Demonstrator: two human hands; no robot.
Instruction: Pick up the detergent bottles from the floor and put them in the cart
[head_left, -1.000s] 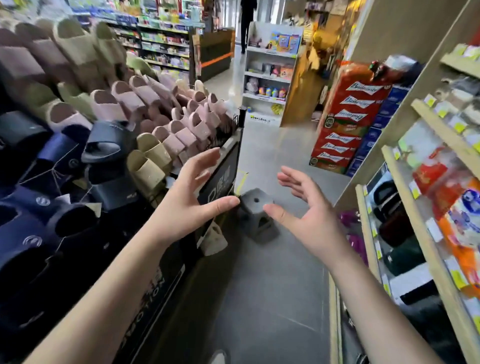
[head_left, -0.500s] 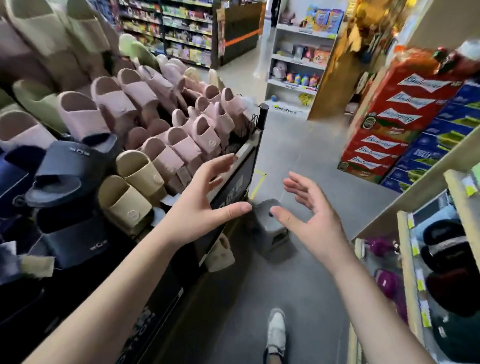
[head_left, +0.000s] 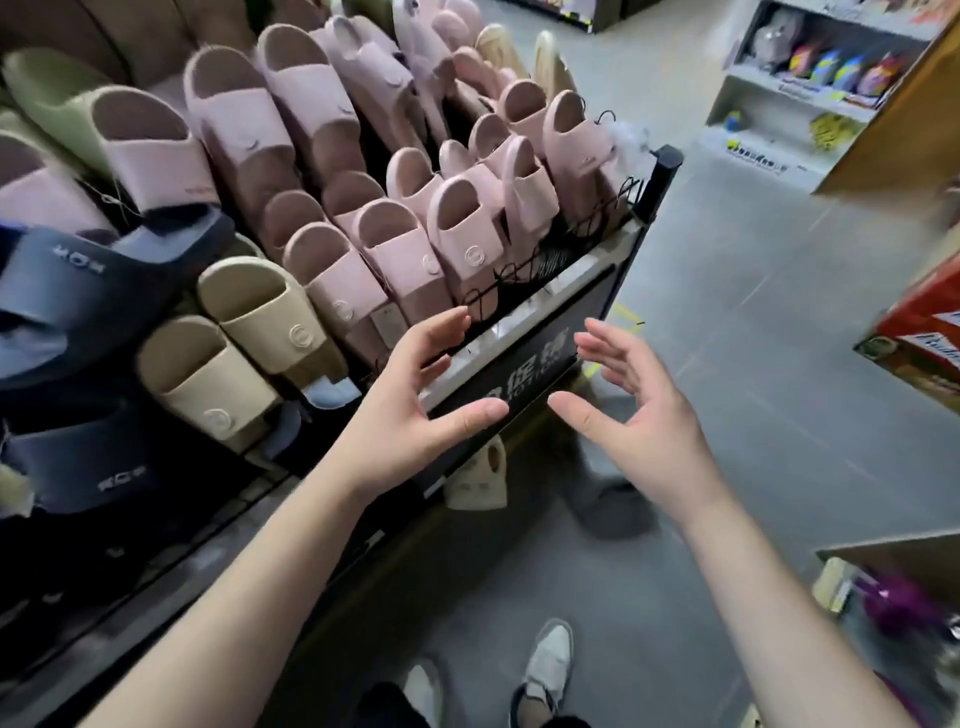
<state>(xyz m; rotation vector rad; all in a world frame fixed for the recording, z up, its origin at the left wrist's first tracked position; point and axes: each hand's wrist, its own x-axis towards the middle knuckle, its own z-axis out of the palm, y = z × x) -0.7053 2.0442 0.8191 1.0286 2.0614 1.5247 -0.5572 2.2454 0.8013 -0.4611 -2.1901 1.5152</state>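
Observation:
No detergent bottle and no cart show in the head view. My left hand (head_left: 415, 405) is held out in front of me with fingers spread, holding nothing, just before the front edge of a slipper display. My right hand (head_left: 628, 415) faces it palm inward, also spread and holding nothing, about a hand's width to the right. Below and behind my right hand a small grey stool (head_left: 608, 493) stands on the floor, partly hidden by the hand. My two feet in light shoes (head_left: 545, 665) show at the bottom.
A slipper display rack (head_left: 524, 338) packed with pink, beige, navy and green slippers fills the left. Red beer cases (head_left: 930, 322) sit on the right. A white shelf unit (head_left: 779, 104) stands far right; a wooden shelf (head_left: 893, 561) juts in at lower right. Grey floor (head_left: 753, 364) runs between.
The view has tilted down and moved forward along the aisle. The slipper rack looks closer, my feet have come into view, and both hands stay spread and apart.

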